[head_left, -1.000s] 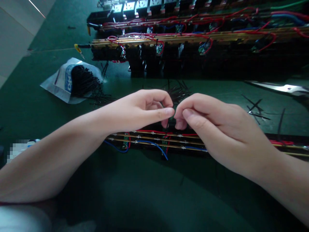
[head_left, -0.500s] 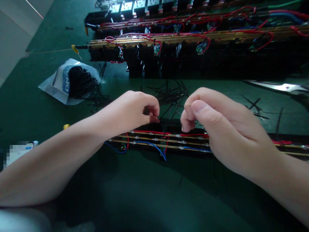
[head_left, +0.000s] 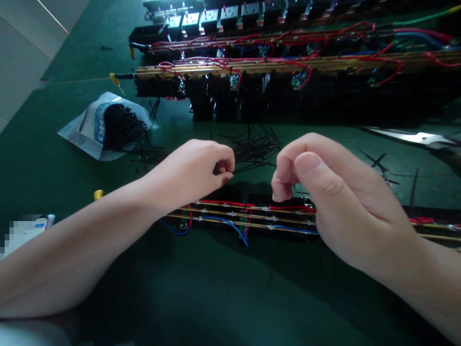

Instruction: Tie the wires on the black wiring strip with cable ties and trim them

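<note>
My left hand [head_left: 196,170] hovers over a long black strip [head_left: 252,216] with brass rails and red and blue wires. Its fingers are curled in a pinch, and what they hold, if anything, is too thin and dark to name. My right hand [head_left: 324,192] is held a little to the right, fingers curled, thumb against the forefinger; what it pinches is hidden. Both hands are above the strip, apart from each other. Just beyond them lies a loose pile of black cable ties [head_left: 255,144] on the green mat [head_left: 216,298].
An open white bag [head_left: 95,125] of black ties lies at the left. Stacked wired strips [head_left: 288,72] fill the back. Scissors [head_left: 414,137] lie at the right, with several loose tie offcuts [head_left: 378,161] nearby. A yellow-handled tool [head_left: 115,80] is at the back left.
My hands, touching fingertip to fingertip a second ago, have drawn apart, the left toward the left and the right toward the right. The view has tilted slightly.
</note>
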